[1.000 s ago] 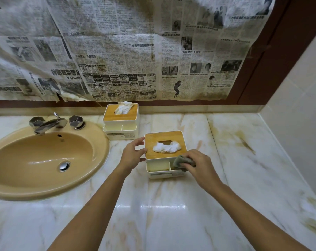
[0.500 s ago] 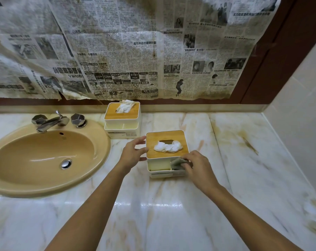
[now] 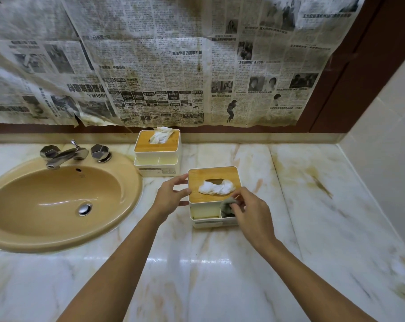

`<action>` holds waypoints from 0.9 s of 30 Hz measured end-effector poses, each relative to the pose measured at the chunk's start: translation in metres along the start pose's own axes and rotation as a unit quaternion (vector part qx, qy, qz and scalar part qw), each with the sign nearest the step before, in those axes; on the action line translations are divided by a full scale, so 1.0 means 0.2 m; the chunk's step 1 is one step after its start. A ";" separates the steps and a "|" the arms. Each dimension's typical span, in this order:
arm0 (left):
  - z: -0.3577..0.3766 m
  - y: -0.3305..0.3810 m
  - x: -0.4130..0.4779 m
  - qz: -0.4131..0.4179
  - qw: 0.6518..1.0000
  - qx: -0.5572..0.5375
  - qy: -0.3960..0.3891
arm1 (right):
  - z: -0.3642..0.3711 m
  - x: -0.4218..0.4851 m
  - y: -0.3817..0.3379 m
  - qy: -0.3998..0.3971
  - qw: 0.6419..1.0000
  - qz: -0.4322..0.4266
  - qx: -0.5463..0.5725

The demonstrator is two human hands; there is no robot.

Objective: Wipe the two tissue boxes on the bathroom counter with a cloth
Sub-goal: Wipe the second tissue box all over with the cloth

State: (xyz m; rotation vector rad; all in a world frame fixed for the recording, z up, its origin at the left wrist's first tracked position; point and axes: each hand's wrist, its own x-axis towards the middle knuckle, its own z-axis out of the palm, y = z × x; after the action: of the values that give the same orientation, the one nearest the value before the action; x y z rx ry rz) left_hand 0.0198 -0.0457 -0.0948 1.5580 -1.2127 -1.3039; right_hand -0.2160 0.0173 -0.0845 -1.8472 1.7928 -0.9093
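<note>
1. Right hand point(image 3: 252, 212): fingers bunched and pinching the cloth point(image 3: 227, 205). It presses the grey wad into the right-hand front tray of the near box point(image 3: 196, 180).
2. Left hand point(image 3: 171, 196): holds that box's left edge between thumb and fingers, at 9 o'clock of the lid. The hands are apart, one on each side of the box.
3. Near box: at mid-bench, white body, wooden lid, with a tissue crumpled over the slot.
4. Step in hand, by my reckoning: the first box, front trays. The left tray, the lid and the sides look likely to come next.
5. Next move calls for a light touch near the loose tissue and a firm brace so the box does not slide on the polished stone.
6. Far box point(image 3: 145, 145): at 11 o'clock of the near one, against the back ledge, untouched.
7. Bench point(image 3: 220, 275): glossy pale marble, with brown stains at 2 o'clock.
8. Sink point(image 3: 57, 201): tan oval at 9 o'clock, with a chrome tap point(image 3: 64, 155) behind it.
9. Back wall: yellowed newspaper point(image 3: 173, 66) with torn lower edges. A tiled wall point(image 3: 394, 135) stands at 3 o'clock.
</note>
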 end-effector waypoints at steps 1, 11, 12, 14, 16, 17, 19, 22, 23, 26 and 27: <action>0.00 0.00 0.00 0.000 1.000 -0.001 0.000 | 0.00 -0.01 0.01 0.001 1.000 -0.008 -0.005; 0.00 0.00 0.00 0.001 1.000 0.002 -0.001 | 0.00 0.02 -0.03 0.016 0.997 0.063 0.051; 0.00 0.00 0.00 0.001 1.000 0.001 0.000 | -0.01 0.02 -0.04 0.031 0.996 0.058 0.056; 0.00 0.00 0.01 0.000 1.000 0.000 -0.001 | 0.00 0.00 -0.04 0.032 0.997 0.048 0.046; 0.00 0.00 0.01 0.000 1.000 0.003 -0.004 | 0.03 -0.01 -0.01 -0.007 0.998 0.053 0.015; 0.00 0.00 0.00 0.000 1.000 0.005 -0.004 | 0.05 -0.02 0.00 -0.029 0.998 0.061 0.000; 0.00 0.00 0.00 0.002 1.000 0.006 -0.005 | 0.05 -0.01 0.01 -0.048 0.996 0.080 -0.006; 0.00 0.00 0.00 0.004 1.000 0.006 -0.006 | 0.02 0.01 0.00 -0.023 0.996 0.083 0.022; 0.00 0.00 0.00 0.004 1.000 0.005 -0.006 | 0.00 0.01 -0.01 -0.003 0.997 0.073 0.031; 0.01 -0.01 0.00 0.006 1.000 0.003 -0.005 | -0.01 0.00 -0.02 0.034 0.997 0.051 0.041; 0.01 -0.01 0.00 0.006 1.000 0.005 -0.005 | 0.01 -0.01 -0.01 0.021 0.998 0.050 0.031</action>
State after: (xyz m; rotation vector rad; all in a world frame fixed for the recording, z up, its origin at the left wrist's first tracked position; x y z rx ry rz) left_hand 0.0185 -0.0449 -0.0959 1.5509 -1.2338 -1.3005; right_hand -0.2134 0.0185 -0.0845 -1.6970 1.8420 -0.9632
